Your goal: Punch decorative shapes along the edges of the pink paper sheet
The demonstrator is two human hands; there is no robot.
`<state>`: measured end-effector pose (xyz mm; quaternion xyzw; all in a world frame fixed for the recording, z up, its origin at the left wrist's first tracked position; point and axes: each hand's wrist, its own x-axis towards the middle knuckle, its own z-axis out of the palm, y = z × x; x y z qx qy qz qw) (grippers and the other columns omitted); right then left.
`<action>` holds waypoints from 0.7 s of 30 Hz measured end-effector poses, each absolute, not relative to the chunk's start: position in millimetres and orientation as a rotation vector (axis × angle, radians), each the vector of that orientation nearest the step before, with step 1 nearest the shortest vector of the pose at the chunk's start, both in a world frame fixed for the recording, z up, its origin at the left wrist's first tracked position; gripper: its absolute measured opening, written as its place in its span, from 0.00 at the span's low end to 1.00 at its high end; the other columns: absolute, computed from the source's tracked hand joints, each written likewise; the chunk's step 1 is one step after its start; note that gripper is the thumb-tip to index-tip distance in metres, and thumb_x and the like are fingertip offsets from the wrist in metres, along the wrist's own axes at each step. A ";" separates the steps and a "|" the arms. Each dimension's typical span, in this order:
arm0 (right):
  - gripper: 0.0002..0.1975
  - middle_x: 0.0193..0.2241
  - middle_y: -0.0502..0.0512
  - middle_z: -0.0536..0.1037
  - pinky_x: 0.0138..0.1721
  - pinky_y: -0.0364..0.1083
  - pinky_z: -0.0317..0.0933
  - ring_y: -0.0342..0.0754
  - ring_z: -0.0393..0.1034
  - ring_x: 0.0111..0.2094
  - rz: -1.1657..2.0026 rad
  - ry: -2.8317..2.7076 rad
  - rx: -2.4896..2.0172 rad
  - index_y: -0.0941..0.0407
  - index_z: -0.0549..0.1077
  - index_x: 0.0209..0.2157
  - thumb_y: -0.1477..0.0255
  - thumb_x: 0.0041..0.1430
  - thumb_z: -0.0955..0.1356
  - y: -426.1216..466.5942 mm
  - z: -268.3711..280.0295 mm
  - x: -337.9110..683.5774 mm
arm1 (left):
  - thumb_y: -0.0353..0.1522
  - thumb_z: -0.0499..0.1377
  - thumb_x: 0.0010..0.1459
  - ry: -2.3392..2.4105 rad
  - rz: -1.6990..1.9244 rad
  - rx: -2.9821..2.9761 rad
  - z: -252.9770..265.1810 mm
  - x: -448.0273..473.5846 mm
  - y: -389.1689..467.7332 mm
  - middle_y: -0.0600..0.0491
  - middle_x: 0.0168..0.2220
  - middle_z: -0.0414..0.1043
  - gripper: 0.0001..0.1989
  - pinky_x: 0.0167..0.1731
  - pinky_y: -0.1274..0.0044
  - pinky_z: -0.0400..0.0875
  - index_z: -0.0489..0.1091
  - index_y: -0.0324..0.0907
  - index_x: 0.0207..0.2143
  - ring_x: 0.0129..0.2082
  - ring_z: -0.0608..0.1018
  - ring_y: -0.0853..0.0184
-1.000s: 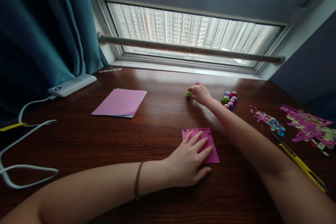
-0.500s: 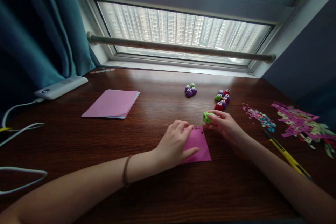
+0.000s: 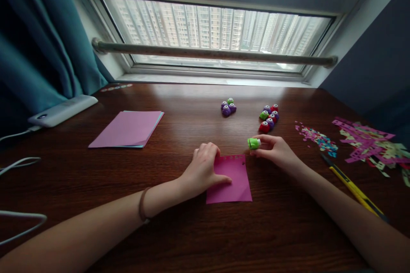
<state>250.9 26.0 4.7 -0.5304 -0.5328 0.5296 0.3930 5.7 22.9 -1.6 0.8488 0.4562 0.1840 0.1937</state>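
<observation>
Green punch [image 3: 253,143] — beside pink paper [image 3: 231,181]
</observation>
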 end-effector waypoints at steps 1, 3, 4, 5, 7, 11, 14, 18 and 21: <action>0.22 0.34 0.55 0.77 0.38 0.45 0.66 0.50 0.73 0.35 1.308 -1.393 -1.351 0.60 0.72 0.39 0.71 0.39 0.74 25.6 5.6 251.9 | 0.45 0.69 0.37 1.276 0.529 2.357 -1.1 5.7 22.9 0.53 0.34 0.64 0.27 0.36 0.70 0.60 0.60 0.41 0.32 0.36 0.66 0.60; 0.20 0.34 0.55 0.77 0.40 0.46 0.66 0.51 0.72 0.37 1.210 -1.493 -1.367 0.59 0.72 0.39 0.69 0.41 0.73 23.7 8.2 252.9 | 0.41 0.68 0.41 1.255 0.569 2.275 0.3 5.3 23.5 0.54 0.33 0.65 0.22 0.37 0.71 0.60 0.61 0.41 0.33 0.35 0.67 0.62; 0.18 0.34 0.55 0.77 0.41 0.47 0.66 0.51 0.72 0.37 1.147 -1.552 -1.384 0.59 0.72 0.39 0.69 0.43 0.73 22.3 9.7 252.8 | 0.38 0.67 0.45 1.236 0.597 2.217 1.1 4.9 24.0 0.54 0.33 0.66 0.19 0.37 0.71 0.60 0.62 0.41 0.33 0.34 0.68 0.63; 0.17 0.34 0.55 0.76 0.40 0.47 0.66 0.51 0.72 0.37 1.081 -1.612 -1.404 0.59 0.72 0.38 0.69 0.44 0.72 20.7 11.2 252.4 | 0.36 0.65 0.48 1.210 0.634 2.149 1.9 4.4 24.7 0.55 0.32 0.66 0.15 0.37 0.72 0.61 0.62 0.41 0.33 0.34 0.68 0.65; 0.15 0.34 0.54 0.76 0.39 0.47 0.66 0.50 0.72 0.35 0.974 -1.710 -1.433 0.58 0.72 0.38 0.69 0.46 0.71 17.3 13.6 250.6 | 0.33 0.61 0.52 1.146 0.708 2.001 3.4 3.7 26.5 0.55 0.32 0.68 0.10 0.35 0.74 0.62 0.63 0.41 0.34 0.33 0.70 0.66; 0.13 0.34 0.53 0.76 0.38 0.46 0.67 0.49 0.72 0.35 0.882 -1.801 -1.425 0.57 0.72 0.38 0.69 0.48 0.70 12.7 14.3 246.3 | 0.33 0.58 0.55 1.055 0.765 1.757 5.6 4.3 29.1 0.54 0.33 0.70 0.07 0.33 0.77 0.64 0.66 0.40 0.36 0.33 0.71 0.68; 0.12 0.34 0.53 0.76 0.37 0.46 0.68 0.49 0.72 0.34 0.861 -1.849 -1.417 0.57 0.72 0.38 0.70 0.48 0.70 11.6 12.3 244.3 | 0.34 0.56 0.56 1.049 0.791 1.640 5.8 5.3 29.4 0.54 0.32 0.70 0.07 0.31 0.78 0.64 0.67 0.39 0.34 0.32 0.71 0.68; 0.12 0.34 0.53 0.75 0.36 0.44 0.68 0.47 0.71 0.33 0.843 -1.918 -1.404 0.56 0.72 0.38 0.72 0.49 0.69 10.8 10.1 242.6 | 0.35 0.56 0.56 1.062 0.837 1.573 4.7 5.0 29.7 0.53 0.31 0.70 0.08 0.29 0.79 0.64 0.68 0.38 0.33 0.31 0.71 0.68; 0.12 0.34 0.52 0.75 0.35 0.44 0.68 0.47 0.71 0.33 0.803 -1.956 -1.413 0.56 0.73 0.38 0.73 0.49 0.69 9.8 9.8 242.0 | 0.34 0.56 0.55 1.061 0.867 1.538 4.3 4.4 30.1 0.52 0.31 0.70 0.08 0.28 0.79 0.64 0.68 0.38 0.33 0.31 0.71 0.68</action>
